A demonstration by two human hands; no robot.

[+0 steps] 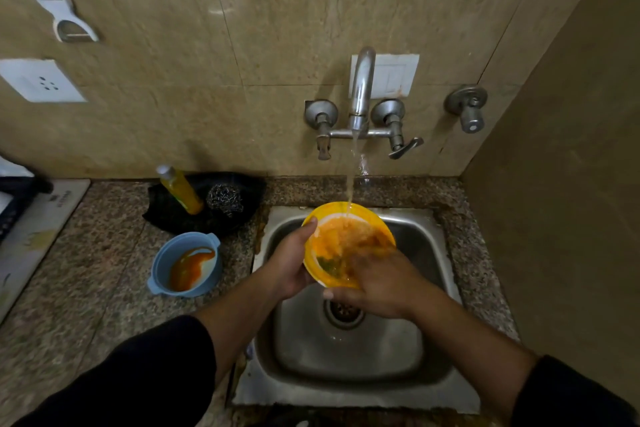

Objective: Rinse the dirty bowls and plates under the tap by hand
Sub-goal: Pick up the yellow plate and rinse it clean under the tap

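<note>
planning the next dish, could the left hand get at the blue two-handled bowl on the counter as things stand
Probably yes, once freed: the left hand grips the yellow plastic bowl, and the blue two-handled bowl sits unobstructed beside the steel sink.

No text, brand or number can be read anywhere. The mat (38, 222) at the left carries small dark print near its top edge, too blurred to make out. The yellow bottle (180, 189) shows a label patch, but its lettering cannot be told.

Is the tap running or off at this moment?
Running. A stream of water falls from the tap spout into the yellow bowl, held over the sink by the left hand.
</note>
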